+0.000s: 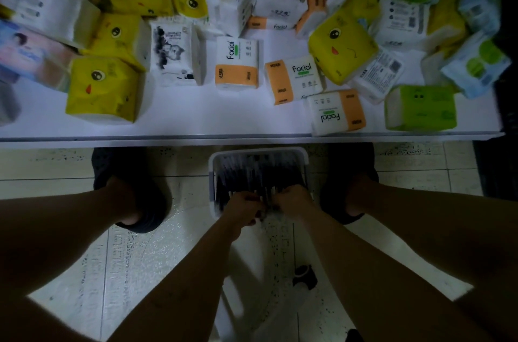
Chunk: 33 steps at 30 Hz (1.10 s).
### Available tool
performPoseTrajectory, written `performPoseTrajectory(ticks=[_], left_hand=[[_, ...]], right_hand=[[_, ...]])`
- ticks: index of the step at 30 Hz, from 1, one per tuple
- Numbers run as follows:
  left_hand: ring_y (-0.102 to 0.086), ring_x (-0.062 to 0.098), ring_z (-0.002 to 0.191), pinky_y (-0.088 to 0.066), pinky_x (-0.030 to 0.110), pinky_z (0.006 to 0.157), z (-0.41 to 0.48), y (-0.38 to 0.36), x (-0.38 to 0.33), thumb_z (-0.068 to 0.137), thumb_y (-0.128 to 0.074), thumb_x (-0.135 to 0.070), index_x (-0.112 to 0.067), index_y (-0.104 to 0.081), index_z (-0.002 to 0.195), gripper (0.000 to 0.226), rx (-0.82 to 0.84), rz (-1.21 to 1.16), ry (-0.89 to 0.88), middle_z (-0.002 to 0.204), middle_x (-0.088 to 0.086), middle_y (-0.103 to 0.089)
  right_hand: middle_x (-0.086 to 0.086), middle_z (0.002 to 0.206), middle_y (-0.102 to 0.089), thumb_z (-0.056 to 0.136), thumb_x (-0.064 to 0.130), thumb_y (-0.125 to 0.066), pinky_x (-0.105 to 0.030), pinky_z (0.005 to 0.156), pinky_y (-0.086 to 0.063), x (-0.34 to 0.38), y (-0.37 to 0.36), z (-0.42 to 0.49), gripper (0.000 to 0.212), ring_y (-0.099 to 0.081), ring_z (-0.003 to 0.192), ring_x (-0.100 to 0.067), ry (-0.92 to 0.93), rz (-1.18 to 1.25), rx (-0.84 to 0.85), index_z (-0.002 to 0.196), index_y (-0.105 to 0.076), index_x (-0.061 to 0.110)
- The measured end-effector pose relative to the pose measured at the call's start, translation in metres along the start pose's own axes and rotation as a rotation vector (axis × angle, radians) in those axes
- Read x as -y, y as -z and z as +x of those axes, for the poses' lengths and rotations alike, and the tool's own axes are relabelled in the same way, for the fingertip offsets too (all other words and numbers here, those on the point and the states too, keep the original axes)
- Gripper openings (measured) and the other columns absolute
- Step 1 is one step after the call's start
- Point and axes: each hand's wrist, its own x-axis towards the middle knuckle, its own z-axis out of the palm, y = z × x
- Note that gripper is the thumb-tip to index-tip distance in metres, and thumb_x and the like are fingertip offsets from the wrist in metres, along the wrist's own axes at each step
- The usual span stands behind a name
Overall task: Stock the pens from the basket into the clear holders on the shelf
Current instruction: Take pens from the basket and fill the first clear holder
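- Two hands meet low in the centre of the frame, the left hand (pixel 243 205) and the right hand (pixel 295 201) almost touching.
- Both have their fingers curled down around dark pens (pixel 253 173), though the dim light hides how many.
- Pens fill the white basket (pixel 258 151), which stands on the tiled floor (pixel 168 252) between two dark shoes (pixel 134 190).
- Above it, a white shelf (pixel 196 124) carries scattered tissue packs (pixel 236 64).

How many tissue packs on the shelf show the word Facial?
4 Facial packs: one upright mid-shelf, one right of it, one at the front edge, one behind, partly covered. More may be hidden.
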Motion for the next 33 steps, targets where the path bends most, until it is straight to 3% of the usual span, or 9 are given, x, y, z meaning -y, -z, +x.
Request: performPoseTrajectory(ticks=[2,4,10,16,19,22,25,28,33], left_hand=[[-0.057,0.014,0.069,-0.045,0.023,0.059,0.0,0.0,0.002,0.086,-0.063,-0.002,-0.005,-0.059,0.109,0.024,0.019,-0.013,-0.002,0.078,0.006,-0.061],[-0.06,0.015,0.07,-0.047,0.023,0.06,0.0,-0.001,0.004,0.086,-0.064,-0.002,-0.008,-0.059,0.109,0.024,0.046,-0.033,-0.004,0.082,0.007,-0.064],[-0.062,0.022,0.089,-0.051,0.027,0.068,0.001,-0.004,0.004,0.087,-0.062,0.0,-0.01,-0.06,0.116,0.031,0.072,-0.075,0.0,0.104,0.012,-0.064],[-0.06,0.019,0.079,-0.049,0.024,0.062,-0.018,0.001,-0.007,0.086,-0.061,0.002,-0.007,-0.06,0.105,0.02,-0.011,0.036,-0.072,0.086,0.007,-0.062],[-0.065,0.023,0.075,-0.055,0.03,0.06,-0.036,0.008,-0.017,0.085,-0.064,0.001,-0.001,-0.063,0.107,0.022,-0.048,0.073,-0.177,0.085,0.011,-0.066],[-0.068,0.028,0.076,-0.059,0.039,0.069,-0.064,0.015,-0.029,0.08,-0.07,0.0,-0.003,-0.068,0.092,0.012,-0.093,0.07,-0.32,0.087,0.016,-0.07],[-0.063,0.024,0.072,-0.053,0.032,0.065,-0.096,0.023,-0.039,0.076,-0.069,0.01,0.0,-0.067,0.084,0.013,-0.139,0.059,-0.478,0.079,0.012,-0.068],[-0.058,0.013,0.063,-0.049,0.019,0.055,-0.136,0.029,-0.053,0.079,-0.066,0.014,0.003,-0.063,0.083,0.012,-0.163,0.025,-0.598,0.071,0.006,-0.063],[-0.058,0.019,0.069,-0.049,0.021,0.061,-0.2,0.044,-0.075,0.088,-0.06,0.004,-0.009,-0.06,0.088,0.013,-0.237,0.039,-0.789,0.077,0.008,-0.061]], right_hand=[[-0.005,0.063,-0.049,0.09,0.018,-0.066,-0.023,0.049,-0.039,-0.002,0.004,-0.004,0.027,-0.046,0.055,-0.014,-0.035,-0.003,0.034,0.067,-0.056,0.007],[-0.006,0.065,-0.053,0.089,0.018,-0.066,-0.023,0.045,-0.036,-0.006,0.005,-0.006,0.016,-0.047,0.053,-0.015,-0.058,0.04,0.095,0.081,-0.062,0.005],[-0.008,0.075,-0.061,0.089,0.018,-0.067,-0.023,0.053,-0.04,-0.008,0.009,-0.012,0.008,-0.055,0.061,-0.016,0.006,0.111,0.136,0.09,-0.064,0.01],[-0.004,0.074,-0.066,0.09,0.017,-0.067,-0.023,0.051,-0.044,-0.006,0.018,-0.035,0.011,-0.062,0.062,-0.014,0.153,0.032,0.136,0.079,-0.065,0.014],[-0.013,0.081,-0.068,0.088,0.008,-0.067,-0.025,0.055,-0.051,0.002,0.02,-0.054,0.006,-0.064,0.064,-0.018,0.232,0.011,0.137,0.089,-0.068,0.002],[-0.016,0.08,-0.067,0.082,0.0,-0.07,-0.03,0.058,-0.056,0.014,0.025,-0.083,0.01,-0.065,0.066,-0.024,0.382,0.015,0.122,0.09,-0.065,0.0],[-0.007,0.076,-0.066,0.077,-0.005,-0.073,-0.03,0.057,-0.055,0.028,0.029,-0.117,0.031,-0.065,0.067,-0.02,0.534,-0.001,0.044,0.101,-0.059,0.009],[-0.008,0.071,-0.066,0.084,0.0,-0.068,-0.036,0.063,-0.054,0.043,0.038,-0.15,0.017,-0.063,0.063,-0.019,0.664,0.048,-0.022,0.092,-0.058,0.011],[-0.005,0.065,-0.065,0.097,0.016,-0.059,-0.039,0.065,-0.058,0.068,0.06,-0.207,0.014,-0.066,0.062,-0.02,0.874,0.115,-0.159,0.083,-0.057,0.013]])
